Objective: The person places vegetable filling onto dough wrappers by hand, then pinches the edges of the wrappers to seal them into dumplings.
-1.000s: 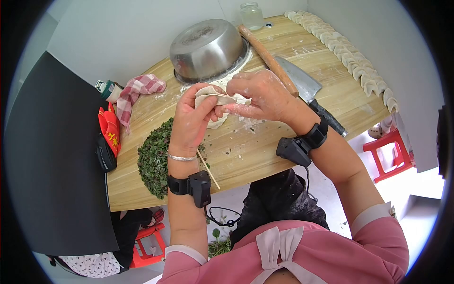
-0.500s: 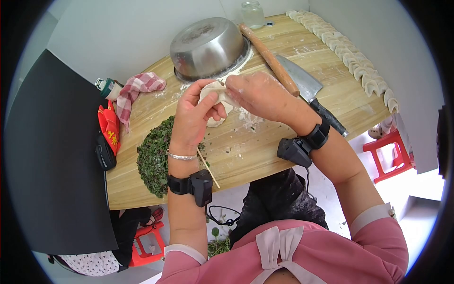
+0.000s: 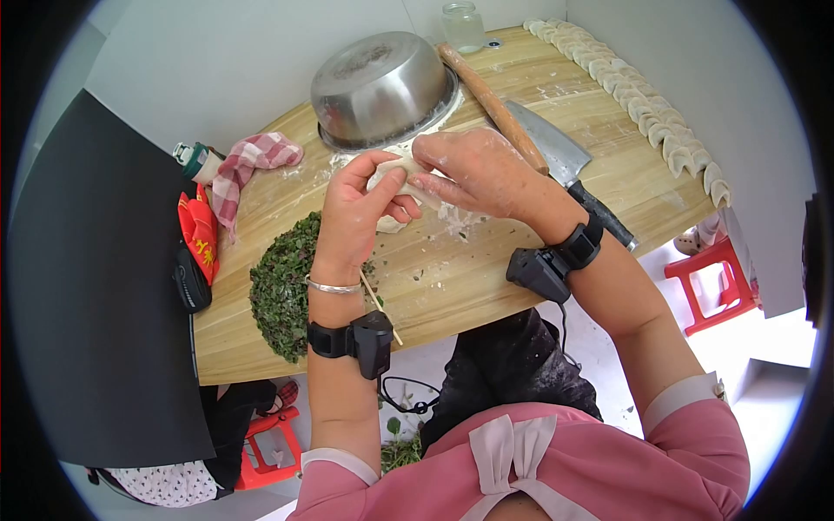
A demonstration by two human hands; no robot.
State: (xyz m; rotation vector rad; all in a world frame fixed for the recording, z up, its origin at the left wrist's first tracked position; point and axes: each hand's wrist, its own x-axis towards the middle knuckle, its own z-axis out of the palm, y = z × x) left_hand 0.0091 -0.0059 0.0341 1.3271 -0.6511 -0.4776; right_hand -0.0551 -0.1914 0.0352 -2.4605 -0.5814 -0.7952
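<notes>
Above the wooden table, both hands pinch a folded white dumpling. My left hand closes its thumb and fingers on the near left side of it. Fingers of my right hand press its right edge and partly cover it. Below the hands lies pale dough, mostly hidden by them. A heap of chopped greens lies beside my left forearm, and a thin wooden stick pokes out from behind that wrist.
Behind my hands sits an upturned steel basin. A rolling pin and a cleaver lie to the right. Rows of dumplings line the right edge. A checked cloth and a glass jar stand farther back.
My right-hand fingers have shifted along the dumpling's edge and spread slightly lower. My left hand keeps its hold, nearly in place.
</notes>
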